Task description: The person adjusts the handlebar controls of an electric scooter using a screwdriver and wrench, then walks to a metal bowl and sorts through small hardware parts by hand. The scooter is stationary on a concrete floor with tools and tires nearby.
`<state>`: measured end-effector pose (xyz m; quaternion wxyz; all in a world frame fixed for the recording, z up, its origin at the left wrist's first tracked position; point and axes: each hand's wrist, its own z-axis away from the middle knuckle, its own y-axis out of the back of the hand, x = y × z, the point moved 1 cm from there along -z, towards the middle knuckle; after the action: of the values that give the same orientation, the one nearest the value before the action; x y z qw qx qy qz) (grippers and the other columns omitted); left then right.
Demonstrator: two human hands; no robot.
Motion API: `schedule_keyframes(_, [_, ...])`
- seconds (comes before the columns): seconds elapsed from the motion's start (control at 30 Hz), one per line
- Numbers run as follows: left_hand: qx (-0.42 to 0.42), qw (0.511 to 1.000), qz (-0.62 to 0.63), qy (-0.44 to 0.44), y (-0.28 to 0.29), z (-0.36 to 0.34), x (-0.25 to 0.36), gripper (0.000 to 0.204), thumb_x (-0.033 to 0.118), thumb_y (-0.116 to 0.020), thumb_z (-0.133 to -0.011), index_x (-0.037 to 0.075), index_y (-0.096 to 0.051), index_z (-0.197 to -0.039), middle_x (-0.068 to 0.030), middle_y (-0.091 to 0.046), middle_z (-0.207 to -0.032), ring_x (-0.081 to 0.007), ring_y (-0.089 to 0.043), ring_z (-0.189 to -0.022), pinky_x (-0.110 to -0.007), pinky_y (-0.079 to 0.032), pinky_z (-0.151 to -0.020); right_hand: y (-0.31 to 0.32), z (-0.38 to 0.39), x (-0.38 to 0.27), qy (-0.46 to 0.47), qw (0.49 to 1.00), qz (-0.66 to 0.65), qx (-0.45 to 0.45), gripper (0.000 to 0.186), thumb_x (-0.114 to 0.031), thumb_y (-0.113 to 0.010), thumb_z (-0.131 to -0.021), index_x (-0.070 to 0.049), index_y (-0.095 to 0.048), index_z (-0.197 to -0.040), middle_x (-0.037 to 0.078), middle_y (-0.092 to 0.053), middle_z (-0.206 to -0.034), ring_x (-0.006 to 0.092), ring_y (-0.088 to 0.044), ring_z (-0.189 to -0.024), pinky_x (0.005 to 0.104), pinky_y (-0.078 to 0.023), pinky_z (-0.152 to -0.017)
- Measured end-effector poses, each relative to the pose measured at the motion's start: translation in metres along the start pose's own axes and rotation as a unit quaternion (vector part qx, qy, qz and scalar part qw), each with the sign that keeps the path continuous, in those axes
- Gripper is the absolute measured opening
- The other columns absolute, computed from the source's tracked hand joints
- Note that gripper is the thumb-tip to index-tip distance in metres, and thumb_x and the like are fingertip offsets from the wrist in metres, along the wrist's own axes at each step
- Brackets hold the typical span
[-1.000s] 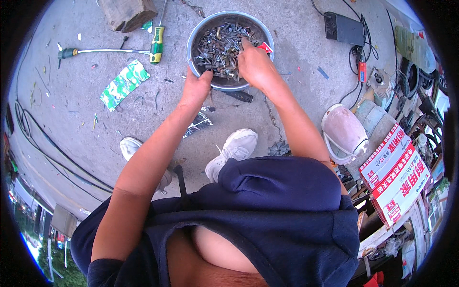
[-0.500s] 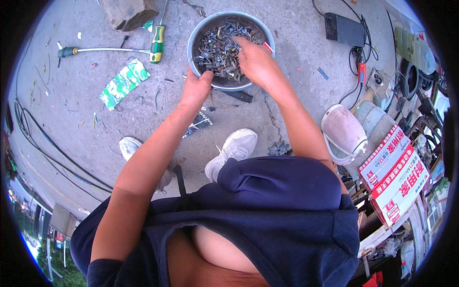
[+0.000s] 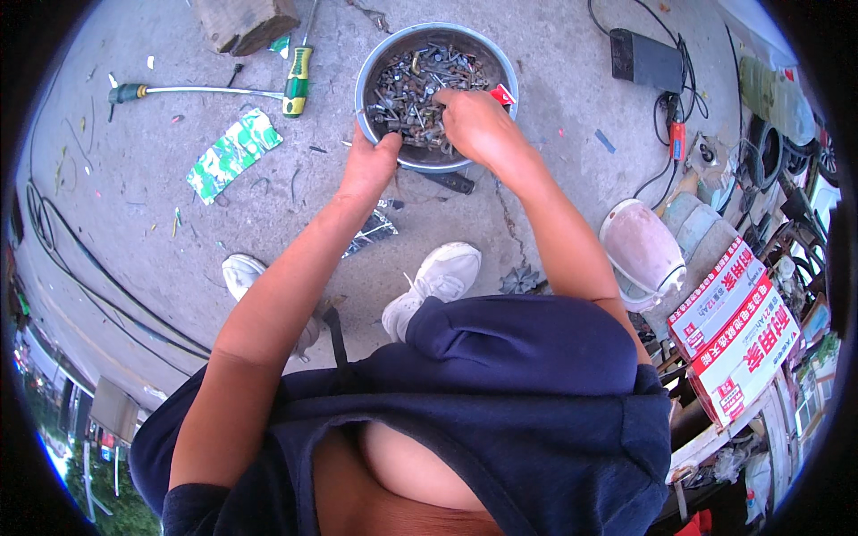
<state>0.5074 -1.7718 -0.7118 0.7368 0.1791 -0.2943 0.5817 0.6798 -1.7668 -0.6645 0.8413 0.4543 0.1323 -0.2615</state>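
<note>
A round metal bowl (image 3: pixel 359 82) full of loose bolts, screws and nuts (image 3: pixel 420 76) stands on the ground in front of me. My left hand (image 3: pixel 374 161) grips its near left rim, thumb over the edge and fingers outside. Over the right side of the bowl, my right hand (image 3: pixel 478 125) reaches down into the hardware with its fingers curled. Whatever its fingertips hold is hidden under the hand. A small red and white piece (image 3: pixel 502 95) shows at the bowl's right rim, beside that hand. Under the near rim pokes out a dark handle (image 3: pixel 449 181).
Left of the bowl lie a green-and-yellow screwdriver (image 3: pixel 297 85), a long-shafted tool (image 3: pixel 130 93) and a green-white wrapper (image 3: pixel 234 156). A wood block (image 3: pixel 246 27) sits beyond. To the right are a black power adapter (image 3: pixel 642 61) with cables, a pinkish rounded container (image 3: pixel 642 250) and red-white cardboard (image 3: pixel 737 330).
My right hand has drawn slightly nearer to me, and its extended finger has curled in. The left hand keeps its hold on the bowl, which appears shifted slightly right.
</note>
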Motion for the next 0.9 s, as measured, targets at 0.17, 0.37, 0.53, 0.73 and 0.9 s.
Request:
schedule_keyframes(0.17, [0.000,1.000,0.012,-0.011,-0.002,-0.001,-0.001,0.051,0.002,-0.050,-0.080,0.000,-0.039,-0.129,-0.0144,-0.057,-0.118,-0.0222,-0.055,-0.108,-0.033,-0.043,-0.094,-0.009,-0.011,0.009,0.026,0.999,-0.014,-0.013,0.028,-0.006,-0.045,-0.082,-0.002,-0.066,-0.099,0.028,-0.062,-0.088,0.0403,-0.062,-0.088,0.0465,-0.048,-0.080])
schedule_keyframes(0.37, [0.006,1.000,0.015,-0.017,0.000,-0.005,-0.007,0.052,0.002,-0.049,-0.080,0.000,-0.038,-0.131,-0.0150,-0.056,-0.119,-0.0220,-0.055,-0.109,-0.032,-0.043,-0.095,0.001,-0.025,0.002,-0.004,0.998,0.002,-0.066,0.034,-0.005,-0.043,-0.083,-0.003,-0.064,-0.109,0.028,-0.063,-0.094,0.0402,-0.062,-0.090,0.0456,-0.047,-0.082])
schedule_keyframes(0.53, [-0.007,1.000,0.022,-0.012,0.001,-0.008,-0.010,0.052,0.002,-0.049,-0.079,-0.001,-0.039,-0.130,-0.0148,-0.056,-0.119,-0.0221,-0.055,-0.109,-0.032,-0.043,-0.095,0.003,-0.028,0.000,-0.034,0.997,-0.063,-0.025,0.045,-0.007,-0.041,-0.086,-0.003,-0.046,-0.131,0.031,-0.061,-0.098,0.0426,-0.061,-0.090,0.0460,-0.047,-0.082])
schedule_keyframes(0.73, [0.002,1.000,0.027,-0.002,-0.001,-0.001,-0.001,0.050,0.002,-0.050,-0.079,-0.002,-0.040,-0.128,-0.0150,-0.057,-0.117,-0.0222,-0.056,-0.107,-0.032,-0.043,-0.094,0.004,-0.012,0.007,-0.038,0.992,-0.110,0.046,0.046,-0.010,-0.042,-0.088,-0.003,-0.043,-0.134,0.031,-0.061,-0.099,0.0418,-0.061,-0.092,0.0455,-0.047,-0.084])
schedule_keyframes(0.9, [0.001,1.000,0.015,0.001,0.000,-0.004,-0.004,0.050,0.002,-0.050,-0.079,-0.002,-0.040,-0.128,-0.0150,-0.058,-0.117,-0.0222,-0.056,-0.107,-0.032,-0.043,-0.095,-0.011,-0.011,0.009,0.026,0.996,-0.079,-0.021,0.043,-0.009,-0.043,-0.087,-0.005,-0.051,-0.129,0.028,-0.062,-0.100,0.0409,-0.061,-0.092,0.0455,-0.047,-0.084])
